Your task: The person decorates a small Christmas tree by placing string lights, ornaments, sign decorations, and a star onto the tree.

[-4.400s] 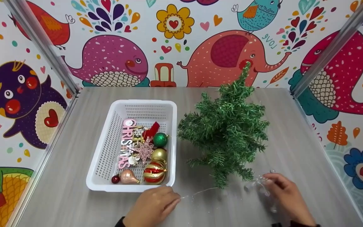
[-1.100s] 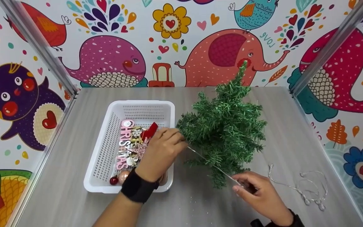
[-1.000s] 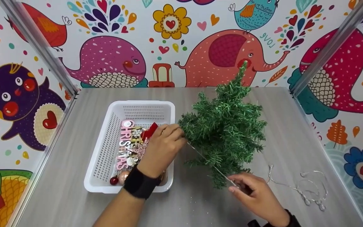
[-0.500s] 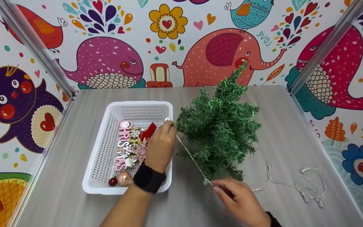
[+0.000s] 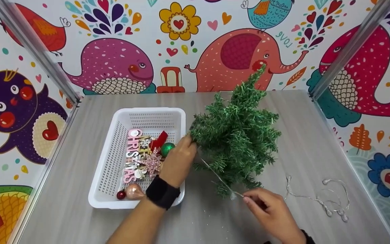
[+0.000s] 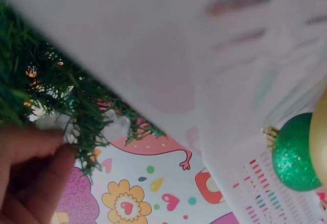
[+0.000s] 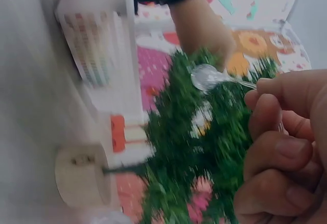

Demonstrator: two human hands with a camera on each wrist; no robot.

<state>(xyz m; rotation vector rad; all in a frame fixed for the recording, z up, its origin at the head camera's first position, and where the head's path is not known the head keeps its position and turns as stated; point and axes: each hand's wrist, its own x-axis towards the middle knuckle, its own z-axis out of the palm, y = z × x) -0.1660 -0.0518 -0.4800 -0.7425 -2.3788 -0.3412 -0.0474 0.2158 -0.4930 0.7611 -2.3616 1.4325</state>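
A small green artificial Christmas tree (image 5: 240,135) stands right of the basket; its round base (image 7: 82,178) shows in the right wrist view. A clear string of fairy lights (image 5: 217,174) runs taut across the tree's front left. My left hand (image 5: 180,154) pinches one part of it at the left branches; its fingertips are partly hidden in the head view, but in the left wrist view they touch a clear piece beside the needles. Thumb and fingers of my right hand (image 5: 271,208) pinch the string before the lower branches, close to a clear round bulb (image 7: 204,77).
A white basket (image 5: 105,176) holds a pink CHRISTMAS sign (image 5: 132,156), a glittery star (image 5: 151,162), a green ball (image 5: 168,149), a pink ornament (image 5: 134,191) and a small red ball (image 5: 121,195). Loose string (image 5: 333,200) lies coiled on the table at right.
From the table before the basket, my left hand has moved up to the tree's left side with the string. Lately it shifted right into the branches. My right hand moved slightly right.
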